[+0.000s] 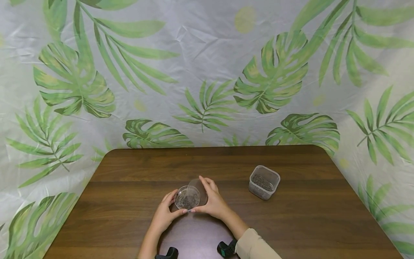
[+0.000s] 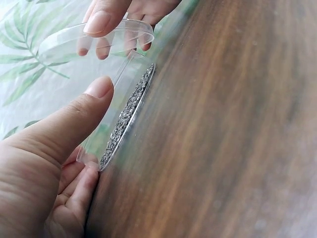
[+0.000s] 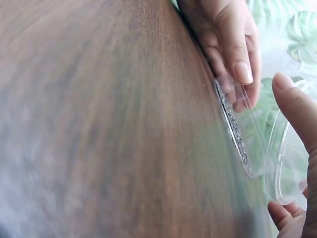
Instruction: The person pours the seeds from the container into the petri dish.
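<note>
A round clear petri dish [image 1: 187, 198] with a layer of dark grey grains stands on the table. My left hand [image 1: 163, 213] holds it by its left side, thumb at the near rim and fingers around the far side. In the left wrist view the grains [image 2: 128, 116] lie along the dish's bottom. Between the thumb and fingers of my right hand [image 1: 214, 202] is the clear lid [image 1: 202, 191], tilted over the dish's right edge. The right wrist view shows the lid [image 3: 278, 163] raised on the right-hand side, apart from the left thumb.
A square clear plastic tub [image 1: 264, 182] with similar dark grains and a pale rounded piece inside stands to the right on the brown wooden table [image 1: 129, 176]. A leaf-patterned sheet [image 1: 207, 64] hangs behind the table. Black wrist devices [image 1: 227, 248] sit near the front.
</note>
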A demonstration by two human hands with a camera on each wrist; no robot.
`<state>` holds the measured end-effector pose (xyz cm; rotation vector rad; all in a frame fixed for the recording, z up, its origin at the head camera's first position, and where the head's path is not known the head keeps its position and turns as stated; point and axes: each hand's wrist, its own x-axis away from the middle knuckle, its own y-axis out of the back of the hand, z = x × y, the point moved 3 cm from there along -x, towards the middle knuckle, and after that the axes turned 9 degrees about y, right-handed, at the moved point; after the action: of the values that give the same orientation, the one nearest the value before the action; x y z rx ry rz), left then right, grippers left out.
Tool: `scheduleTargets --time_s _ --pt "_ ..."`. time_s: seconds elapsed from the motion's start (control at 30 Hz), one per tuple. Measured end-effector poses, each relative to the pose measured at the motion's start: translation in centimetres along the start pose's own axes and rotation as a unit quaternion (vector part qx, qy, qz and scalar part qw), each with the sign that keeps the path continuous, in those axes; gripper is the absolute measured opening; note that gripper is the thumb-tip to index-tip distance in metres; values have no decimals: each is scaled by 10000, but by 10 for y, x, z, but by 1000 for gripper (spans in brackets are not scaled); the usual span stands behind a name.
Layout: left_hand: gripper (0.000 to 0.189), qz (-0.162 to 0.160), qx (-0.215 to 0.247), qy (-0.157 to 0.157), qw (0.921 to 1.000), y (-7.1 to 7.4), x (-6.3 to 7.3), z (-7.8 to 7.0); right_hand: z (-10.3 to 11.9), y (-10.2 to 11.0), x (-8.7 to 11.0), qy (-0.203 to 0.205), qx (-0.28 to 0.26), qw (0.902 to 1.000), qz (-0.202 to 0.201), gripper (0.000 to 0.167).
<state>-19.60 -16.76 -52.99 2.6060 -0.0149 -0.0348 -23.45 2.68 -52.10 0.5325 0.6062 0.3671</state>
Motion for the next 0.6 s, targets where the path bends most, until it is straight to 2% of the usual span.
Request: scheduleTargets --time_s 0.33,0.6 --pt "83 -53 -19 -55 10000 0 0 0 3 -2 -1 -57 96 9999 24 107" --pt "82 -74 -66 -130 9999 0 0 0 4 -7 -2 121 -145 9998 -82 104"
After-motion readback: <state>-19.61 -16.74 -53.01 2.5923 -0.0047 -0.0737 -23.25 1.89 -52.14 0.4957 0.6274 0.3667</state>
